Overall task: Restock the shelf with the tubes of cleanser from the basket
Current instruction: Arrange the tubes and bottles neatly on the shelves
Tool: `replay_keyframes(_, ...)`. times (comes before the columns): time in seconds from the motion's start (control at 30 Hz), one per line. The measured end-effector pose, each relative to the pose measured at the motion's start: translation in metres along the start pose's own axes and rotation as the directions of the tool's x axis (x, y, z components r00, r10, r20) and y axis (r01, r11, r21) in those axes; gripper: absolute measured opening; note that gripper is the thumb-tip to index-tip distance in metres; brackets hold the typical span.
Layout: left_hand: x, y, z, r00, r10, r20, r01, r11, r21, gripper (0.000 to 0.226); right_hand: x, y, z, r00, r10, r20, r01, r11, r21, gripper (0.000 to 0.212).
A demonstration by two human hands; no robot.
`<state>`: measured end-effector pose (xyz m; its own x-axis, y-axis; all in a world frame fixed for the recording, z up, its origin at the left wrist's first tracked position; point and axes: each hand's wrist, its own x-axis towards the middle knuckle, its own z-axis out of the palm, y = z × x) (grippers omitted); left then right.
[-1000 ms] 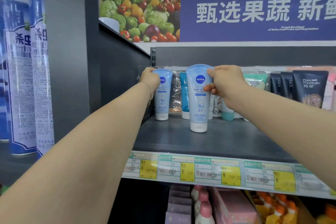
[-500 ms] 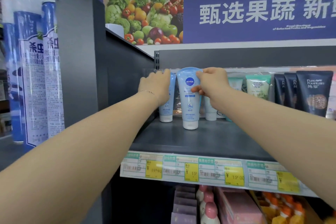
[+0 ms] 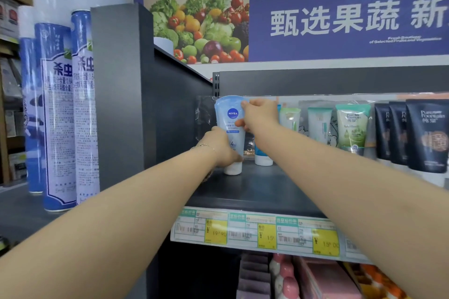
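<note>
A light blue Nivea cleanser tube [image 3: 229, 116] stands cap down at the left end of the dark grey shelf [image 3: 255, 189]. A second tube like it seems to stand right behind it, with only an edge showing. My right hand [image 3: 260, 114] pinches the front tube's top right corner between thumb and fingers. My left hand [image 3: 222, 147] is wrapped round the tube's lower part, just above the white cap. The basket is out of view.
Right of the Nivea tube stand a blue tube with a white cap [image 3: 263, 158], green tubes [image 3: 352, 128] and dark tubes [image 3: 427, 136]. The grey side panel [image 3: 121, 94] bounds the shelf on the left, with tall spray cans [image 3: 58, 116] beyond it. Price labels [image 3: 267, 233] line the front edge.
My right hand has carried the tube left and back, in front of the other one. My left hand has dropped from the rear tube's top to the front tube's lower part.
</note>
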<state>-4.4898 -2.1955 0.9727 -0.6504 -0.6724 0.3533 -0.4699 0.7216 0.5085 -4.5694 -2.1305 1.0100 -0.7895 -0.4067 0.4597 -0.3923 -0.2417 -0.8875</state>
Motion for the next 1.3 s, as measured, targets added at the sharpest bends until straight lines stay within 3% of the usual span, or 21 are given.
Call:
replay_keyframes(0.13,0.005,-0.001,0.007,1.0,-0.026,0.003,0.026,0.998,-0.063,0.071,0.0,0.007,0.001,0.999,0.011,0.049,-0.009,0.998,-0.058,0.009)
replay_keyframes(0.27,0.008,0.0,0.011,0.999,-0.052,0.011,0.053,0.991,-0.124,0.067,-0.001,0.01,-0.002,0.992,0.023,0.124,0.0,0.983,-0.182,0.025)
replay_keyframes(0.5,0.008,-0.001,0.015,0.998,-0.064,-0.01,0.061,0.986,-0.158,0.065,-0.006,0.02,-0.003,0.98,0.054,0.19,0.043,0.881,-0.471,0.029)
replay_keyframes(0.77,0.009,0.002,0.016,0.997,-0.073,-0.033,0.067,0.987,-0.145,0.065,-0.004,0.027,-0.005,0.973,0.062,0.222,0.083,0.805,-0.587,0.034)
replay_keyframes(0.9,0.004,0.001,0.014,0.995,-0.085,-0.049,0.08,0.992,-0.093,0.071,-0.007,0.031,-0.01,0.948,0.137,0.288,0.1,0.73,-0.676,0.02)
replay_keyframes(0.97,-0.001,0.002,0.01,0.993,-0.09,-0.077,0.088,0.996,-0.029,0.072,-0.013,0.029,-0.018,0.941,0.107,0.321,0.185,0.632,-0.753,0.011)
replay_keyframes(1.03,-0.006,0.004,0.006,0.994,-0.062,-0.093,0.068,0.995,0.069,0.068,-0.02,0.024,-0.029,0.934,0.022,0.356,0.306,0.463,-0.832,0.011)
replay_keyframes(1.13,-0.015,0.01,0.001,0.994,0.074,-0.086,-0.048,0.959,0.278,0.039,-0.036,0.012,-0.045,0.905,-0.061,0.42,0.423,0.231,-0.876,0.012)
replay_keyframes(1.2,-0.025,0.015,-0.003,0.983,0.167,-0.081,-0.124,0.916,0.381,0.023,-0.044,0.005,-0.057,0.894,-0.085,0.44,0.448,0.134,-0.884,0.014)
replay_keyframes(1.3,-0.041,0.024,-0.008,0.954,0.291,-0.073,-0.226,0.857,0.463,0.015,-0.053,-0.005,-0.076,0.888,-0.131,0.441,0.451,0.064,-0.89,0.012)
